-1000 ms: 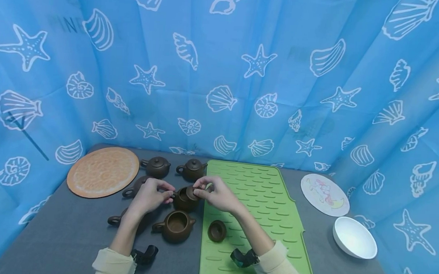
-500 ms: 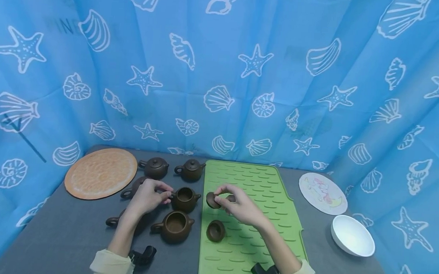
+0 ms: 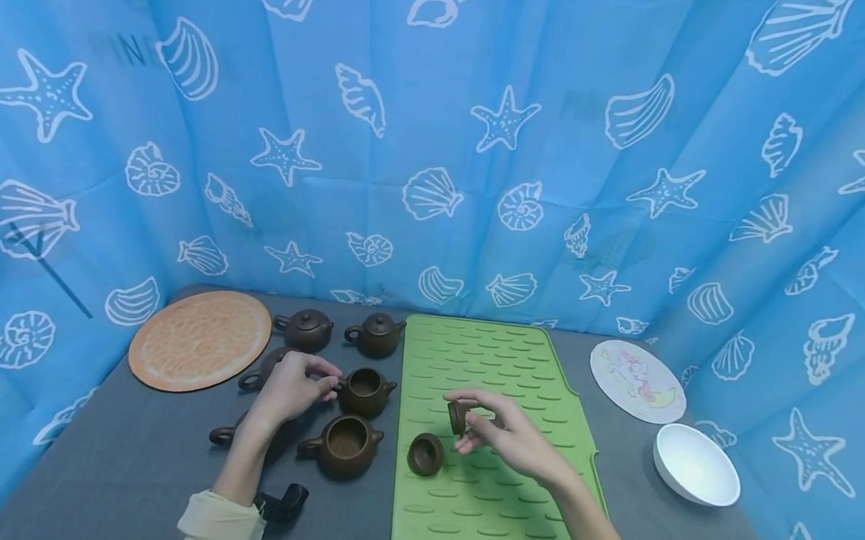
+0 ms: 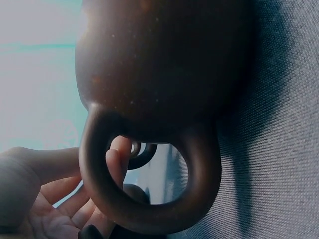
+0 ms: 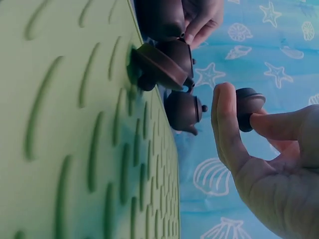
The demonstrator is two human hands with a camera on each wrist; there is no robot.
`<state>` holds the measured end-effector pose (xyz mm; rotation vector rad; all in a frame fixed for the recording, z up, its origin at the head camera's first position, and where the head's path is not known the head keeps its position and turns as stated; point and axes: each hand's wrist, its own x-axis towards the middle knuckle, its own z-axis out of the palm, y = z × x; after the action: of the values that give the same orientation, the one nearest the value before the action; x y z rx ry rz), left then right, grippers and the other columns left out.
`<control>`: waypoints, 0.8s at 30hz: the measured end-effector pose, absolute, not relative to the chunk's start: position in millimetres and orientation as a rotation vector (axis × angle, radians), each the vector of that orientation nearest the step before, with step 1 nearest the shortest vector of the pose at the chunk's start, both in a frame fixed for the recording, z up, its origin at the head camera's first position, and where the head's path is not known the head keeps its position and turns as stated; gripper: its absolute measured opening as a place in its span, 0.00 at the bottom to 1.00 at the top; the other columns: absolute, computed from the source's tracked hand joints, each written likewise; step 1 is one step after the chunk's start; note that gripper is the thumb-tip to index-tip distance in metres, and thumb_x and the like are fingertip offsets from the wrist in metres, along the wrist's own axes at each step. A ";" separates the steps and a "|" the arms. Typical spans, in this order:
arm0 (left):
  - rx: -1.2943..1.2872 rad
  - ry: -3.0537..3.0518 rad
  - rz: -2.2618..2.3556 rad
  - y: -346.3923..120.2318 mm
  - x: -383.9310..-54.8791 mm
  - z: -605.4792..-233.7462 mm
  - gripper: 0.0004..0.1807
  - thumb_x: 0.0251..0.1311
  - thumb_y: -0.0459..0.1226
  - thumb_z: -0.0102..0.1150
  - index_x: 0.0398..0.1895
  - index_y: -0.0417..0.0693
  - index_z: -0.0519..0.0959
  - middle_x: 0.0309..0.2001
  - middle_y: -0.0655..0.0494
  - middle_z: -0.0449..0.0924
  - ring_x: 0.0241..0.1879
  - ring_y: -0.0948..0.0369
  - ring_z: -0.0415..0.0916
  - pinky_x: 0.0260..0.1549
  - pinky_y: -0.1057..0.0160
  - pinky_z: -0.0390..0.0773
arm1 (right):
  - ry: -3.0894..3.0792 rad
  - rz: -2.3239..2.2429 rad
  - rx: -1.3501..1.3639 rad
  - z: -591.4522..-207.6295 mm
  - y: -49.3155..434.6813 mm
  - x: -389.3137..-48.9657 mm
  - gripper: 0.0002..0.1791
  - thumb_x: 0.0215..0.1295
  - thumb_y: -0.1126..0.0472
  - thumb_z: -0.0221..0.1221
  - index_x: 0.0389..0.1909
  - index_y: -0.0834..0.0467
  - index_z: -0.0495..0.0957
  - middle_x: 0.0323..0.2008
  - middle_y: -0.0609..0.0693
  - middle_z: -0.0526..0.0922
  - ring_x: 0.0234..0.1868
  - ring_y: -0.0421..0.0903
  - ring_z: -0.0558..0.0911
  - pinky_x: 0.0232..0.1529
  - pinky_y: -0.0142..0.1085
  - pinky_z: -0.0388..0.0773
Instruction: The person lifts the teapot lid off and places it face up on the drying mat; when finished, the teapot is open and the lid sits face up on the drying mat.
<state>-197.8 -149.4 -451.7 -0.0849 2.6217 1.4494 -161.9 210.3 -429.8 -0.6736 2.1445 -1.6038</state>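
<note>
- Cream sleeve (image 3: 221, 524) on the left arm, nearest the viewer, with a black wrist device (image 3: 285, 504) just beyond its cuff.
- Grey counter (image 3: 128, 474), cloth-textured, carrying everything; a green ridged mat (image 3: 462, 537) lies over its middle.
- Front open teapot (image 3: 345, 449), dark brown and lidless, upright on the counter near the mat's left edge, handle to the left.
- Resting lid (image 3: 426, 455), upside down on the mat, knob underneath.
- White bowl (image 3: 697, 467), upright, well apart on the right.
- Right hand (image 3: 508, 437), thumb and fingers pinching a small brown lid (image 3: 457, 418); this held lid stands on edge in the air above the mat, near the resting one.
- Left hand (image 3: 294, 389), thumb and fingertips pinching the handle of the rear open teapot (image 3: 365, 393), also lidless and upright, just behind the front one.
- Two more teapots beside the left arm, partly hidden; whether they wear lids is unclear.
- White round placemat (image 3: 638, 382) with a pink-and-yellow drawing, behind the bowl.
- Orange-brown round placemat (image 3: 201, 339), far left.
- Two lidded teapots (image 3: 379, 335) side by side at the back.
- Blue curtain (image 3: 439, 140) with white shells and starfish, farthest.
</note>
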 end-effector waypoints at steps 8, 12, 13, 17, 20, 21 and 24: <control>-0.076 2.629 1.446 -149.8 -197.2 -451.1 0.09 0.77 0.33 0.63 0.52 0.41 0.89 0.43 0.48 0.90 0.38 0.61 0.89 0.39 0.62 0.82 | 2.095 -1.621 -0.671 -441.8 226.6 -151.1 0.31 0.80 0.65 0.61 0.76 0.71 0.64 0.73 0.81 0.66 0.48 0.61 0.92 0.54 0.44 0.91; -0.086 2.628 1.440 -149.9 -196.9 -451.8 0.09 0.77 0.34 0.64 0.52 0.42 0.89 0.42 0.49 0.90 0.37 0.61 0.89 0.40 0.62 0.82 | 2.105 -1.600 -0.666 -449.5 229.9 -145.9 0.33 0.74 0.70 0.64 0.74 0.74 0.63 0.68 0.79 0.70 0.47 0.60 0.92 0.52 0.42 0.91; -0.088 2.628 1.440 -150.0 -196.8 -451.8 0.09 0.77 0.34 0.64 0.52 0.42 0.89 0.42 0.49 0.90 0.37 0.61 0.89 0.40 0.62 0.81 | 2.101 -1.598 -0.659 -451.1 229.9 -144.9 0.32 0.73 0.72 0.64 0.73 0.75 0.63 0.67 0.79 0.71 0.47 0.60 0.92 0.51 0.42 0.91; -0.095 2.625 1.444 -150.2 -196.8 -451.8 0.09 0.76 0.34 0.64 0.52 0.42 0.89 0.43 0.49 0.90 0.37 0.61 0.89 0.40 0.62 0.81 | 2.085 -1.588 -0.603 -455.9 229.5 -140.3 0.31 0.72 0.75 0.62 0.71 0.77 0.63 0.65 0.79 0.73 0.47 0.56 0.92 0.51 0.42 0.91; -0.096 2.623 1.446 -150.2 -197.5 -452.4 0.09 0.76 0.34 0.64 0.52 0.42 0.89 0.42 0.48 0.90 0.37 0.61 0.89 0.40 0.62 0.81 | 2.093 -1.567 -0.575 -459.1 229.7 -138.2 0.31 0.72 0.75 0.61 0.71 0.77 0.64 0.66 0.80 0.72 0.46 0.51 0.92 0.51 0.39 0.91; -0.096 2.623 1.447 -150.2 -197.8 -452.6 0.09 0.76 0.34 0.64 0.52 0.42 0.89 0.42 0.48 0.90 0.37 0.61 0.89 0.39 0.62 0.81 | 2.101 -1.557 -0.573 -460.1 230.0 -138.0 0.30 0.72 0.75 0.61 0.72 0.77 0.64 0.66 0.80 0.72 0.46 0.50 0.92 0.50 0.39 0.91; -0.096 2.621 1.448 -150.1 -198.6 -453.1 0.09 0.76 0.33 0.64 0.52 0.42 0.89 0.42 0.48 0.90 0.37 0.62 0.89 0.38 0.63 0.81 | 2.133 -1.525 -0.566 -463.0 230.4 -138.1 0.30 0.72 0.75 0.60 0.72 0.76 0.65 0.63 0.78 0.74 0.45 0.47 0.91 0.48 0.38 0.91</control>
<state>-198.6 -150.1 -453.1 -0.0956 2.6212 1.4483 -138.1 230.4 -463.0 -0.5658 2.1326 -1.5247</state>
